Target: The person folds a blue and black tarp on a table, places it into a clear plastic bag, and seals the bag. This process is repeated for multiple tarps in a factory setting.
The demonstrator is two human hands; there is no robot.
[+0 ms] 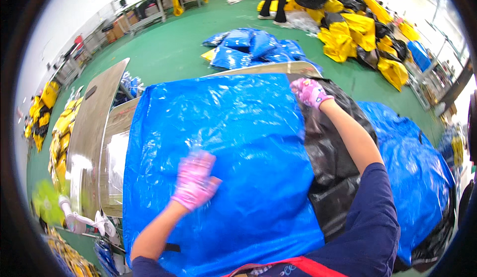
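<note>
A large glossy blue plastic sheet [238,123] lies spread over the table in front of me, somewhat wrinkled. My left hand [195,177], in a pink patterned glove, is over the middle of the sheet with its fingers outstretched, slightly smeared by motion. At the sheet's far right corner is my right hand [310,92], in a matching glove, its fingers curled over the edge. Black sheeting [330,163] shows along the right side, partly beneath the blue one. What lies under the blue sheet is hidden.
More blue sheeting [402,173] bulges up at the right. Wooden-looking boards [92,133] stand left of the sheet. Folded blue packs [253,46] lie on the green floor beyond the table. Yellow and black bags [357,31] are heaped far right, near a standing person [276,1].
</note>
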